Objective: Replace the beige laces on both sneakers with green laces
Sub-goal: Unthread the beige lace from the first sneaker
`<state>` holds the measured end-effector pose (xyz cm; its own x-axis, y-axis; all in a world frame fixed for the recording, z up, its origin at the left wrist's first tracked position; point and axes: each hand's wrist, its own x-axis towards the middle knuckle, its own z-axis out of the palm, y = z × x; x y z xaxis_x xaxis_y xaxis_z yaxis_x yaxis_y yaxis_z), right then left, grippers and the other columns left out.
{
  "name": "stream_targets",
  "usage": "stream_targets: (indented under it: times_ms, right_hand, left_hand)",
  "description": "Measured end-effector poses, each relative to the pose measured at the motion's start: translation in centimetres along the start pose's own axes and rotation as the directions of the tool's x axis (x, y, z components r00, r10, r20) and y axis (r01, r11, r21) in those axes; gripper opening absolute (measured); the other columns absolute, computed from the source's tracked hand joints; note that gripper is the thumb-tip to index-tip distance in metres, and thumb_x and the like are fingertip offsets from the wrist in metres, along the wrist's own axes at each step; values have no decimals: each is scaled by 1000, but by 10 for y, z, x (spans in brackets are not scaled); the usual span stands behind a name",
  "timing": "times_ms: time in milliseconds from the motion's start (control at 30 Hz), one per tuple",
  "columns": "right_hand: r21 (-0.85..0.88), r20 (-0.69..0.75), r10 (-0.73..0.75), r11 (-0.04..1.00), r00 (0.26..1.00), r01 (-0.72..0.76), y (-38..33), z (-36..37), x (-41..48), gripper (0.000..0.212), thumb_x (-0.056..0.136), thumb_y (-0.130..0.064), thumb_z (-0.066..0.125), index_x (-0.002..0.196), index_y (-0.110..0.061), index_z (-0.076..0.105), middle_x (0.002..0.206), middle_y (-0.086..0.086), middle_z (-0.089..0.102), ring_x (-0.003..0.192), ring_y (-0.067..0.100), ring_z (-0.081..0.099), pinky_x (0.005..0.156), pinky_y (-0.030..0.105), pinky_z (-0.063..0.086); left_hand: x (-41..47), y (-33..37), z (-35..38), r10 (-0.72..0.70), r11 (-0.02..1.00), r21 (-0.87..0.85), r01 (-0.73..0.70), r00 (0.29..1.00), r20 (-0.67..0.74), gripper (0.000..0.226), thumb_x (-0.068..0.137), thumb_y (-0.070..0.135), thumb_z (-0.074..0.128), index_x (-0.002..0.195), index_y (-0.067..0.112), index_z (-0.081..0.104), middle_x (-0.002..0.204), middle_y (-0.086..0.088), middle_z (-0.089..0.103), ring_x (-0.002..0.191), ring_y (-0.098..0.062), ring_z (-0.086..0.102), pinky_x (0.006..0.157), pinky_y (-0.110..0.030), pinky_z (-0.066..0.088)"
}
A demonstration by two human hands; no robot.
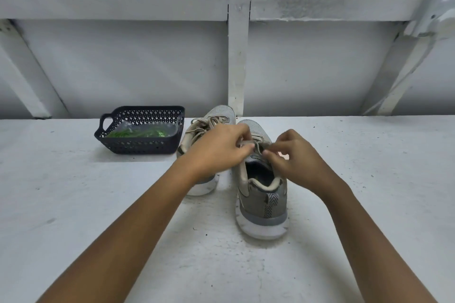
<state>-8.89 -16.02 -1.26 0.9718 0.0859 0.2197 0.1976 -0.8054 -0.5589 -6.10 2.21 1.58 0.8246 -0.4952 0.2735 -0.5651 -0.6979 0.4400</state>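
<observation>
Beige laces [259, 145] of the nearer sneaker [264, 202] pinched by left hand [216, 152] and right hand [296, 163] over its tongue, second sneaker [222, 113] just beside it, green laces [138, 133] in dark basket [138, 149] farther left, white table [73, 204] beneath.

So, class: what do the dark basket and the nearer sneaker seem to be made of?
Basket: probably moulded plastic, matt dark blue; its walls are pierced lattice with a moulded handle. Nearer sneaker: seemingly mesh fabric, by its fine grey texture; its white sole looks like foam or rubber.
</observation>
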Motion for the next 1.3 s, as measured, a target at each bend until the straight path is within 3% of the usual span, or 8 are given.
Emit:
stream_targets:
  times_ms: [167,367,567,800,933,1067,1200,1300]
  right_hand:
    - [-118,127,19,993,992,-4,0,-5,-5,21,91,-33,57,93,-22,75,113,2,46,105,20,49,88,32,41]
    - [16,-212,75,997,974,-73,-2,-5,21,31,97,-26,43,87,-7,65,86,8,66,84,26,59,75,35,46]
    - [-8,88,188,982,978,-188,17,7,58,15,90,-20,61,92,-12,74,86,7,70,72,13,57,58,22,39]
    - [18,138,211,976,968,-216,17,16,75,26,85,-15,65,60,-22,61,60,-4,59,52,5,48,37,9,31]
    - [-91,170,221,974,960,-209,15,21,83,15,90,-9,49,83,3,57,85,21,62,68,19,48,57,23,40]
    - [-86,121,191,980,974,-182,13,26,85,9,92,-8,44,101,-5,44,112,16,58,94,30,53,73,32,37]
    - [130,49,275,951,960,-279,21,23,84,32,100,-22,40,98,4,58,88,13,66,74,24,60,62,27,45]
    - [346,160,324,866,932,-361,29,16,76,30,97,-21,50,83,1,65,59,1,62,51,10,57,46,16,48]
  left_hand:
    - [-23,3,26,-102,993,59,100,994,34,20,89,37,59,105,25,62,95,7,38,88,-13,49,75,-29,41]
    - [-27,-3,39,-298,922,-257,291,955,12,59,80,30,70,130,35,38,119,2,42,103,-15,51,90,-32,44]
    - [-26,-9,49,-414,757,-494,428,899,145,74,75,26,70,140,29,37,137,-2,46,122,-18,49,105,-41,40]
    - [-26,-7,58,-443,583,-670,460,871,212,80,79,15,73,146,31,31,145,5,40,131,-11,40,110,-33,35]
    - [-31,-3,62,-449,542,-726,424,876,177,74,81,5,61,145,29,34,142,3,45,128,-11,45,109,-37,38]
    - [-32,1,64,-460,539,-741,401,877,140,79,68,19,58,144,28,38,140,3,48,128,-12,46,108,-39,38]
    - [-33,2,67,-452,557,-736,385,884,121,72,75,14,57,143,29,39,141,4,46,130,-13,42,110,-40,36]
    - [-34,5,67,-475,553,-736,390,874,107,80,64,25,52,143,29,39,140,4,47,129,-12,44,110,-39,36]
